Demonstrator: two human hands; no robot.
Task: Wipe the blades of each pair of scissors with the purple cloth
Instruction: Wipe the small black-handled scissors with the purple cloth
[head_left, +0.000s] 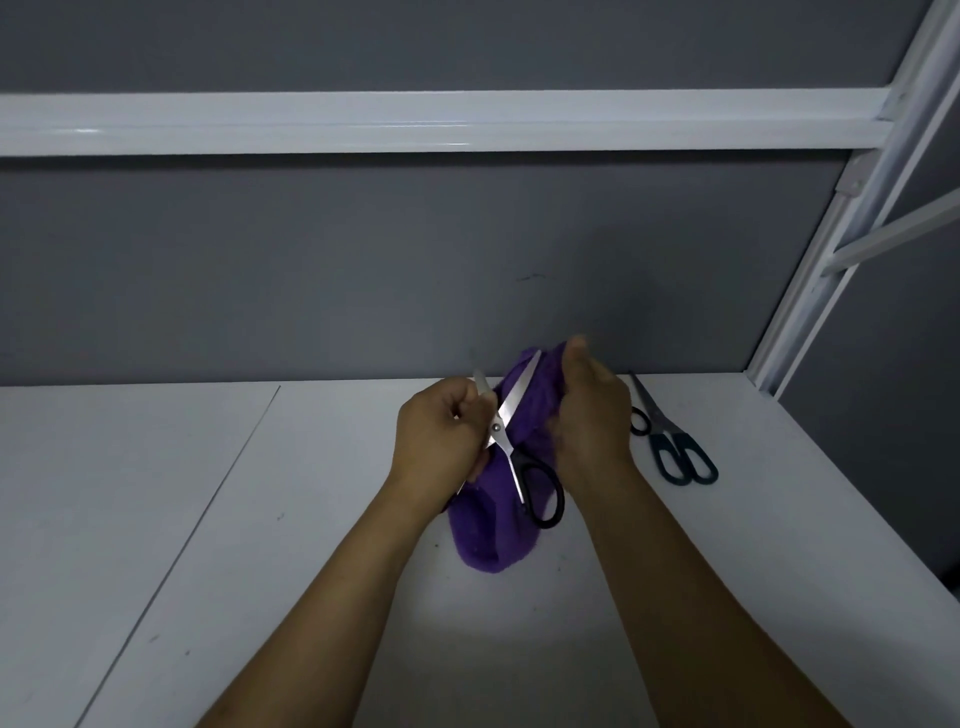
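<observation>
Two bare forearms reach in from 6 o'clock and meet above a white table (208, 519). The left hand (441, 431) is curled tight round the left side of the open scissors (503, 415). Just where its fingers press is hidden, but one blade tip pokes up past the knuckles towards 11 o'clock. The other blade slants up towards 1 o'clock and lies against the purple cloth (483, 535). One black handle loop hangs free at about 5 o'clock from the pivot screw, in front of the cloth.

The right hand (592, 410) has its fingers bunched round the upper part of the cloth, next to the raised blade's tip. Its topmost finger is blurred. The rest of the cloth hangs down between the wrists, its lower end at the tabletop.

At 3 o'clock from the right hand, a second pair of scissors (670, 441) lies shut on the table, points towards 11 o'clock and dark handles towards 5 o'clock. Another dark loop shows just beside the right hand; what it belongs to cannot be told.

At 12 o'clock a white rail (415, 122) crosses a grey wall (311, 270).
</observation>
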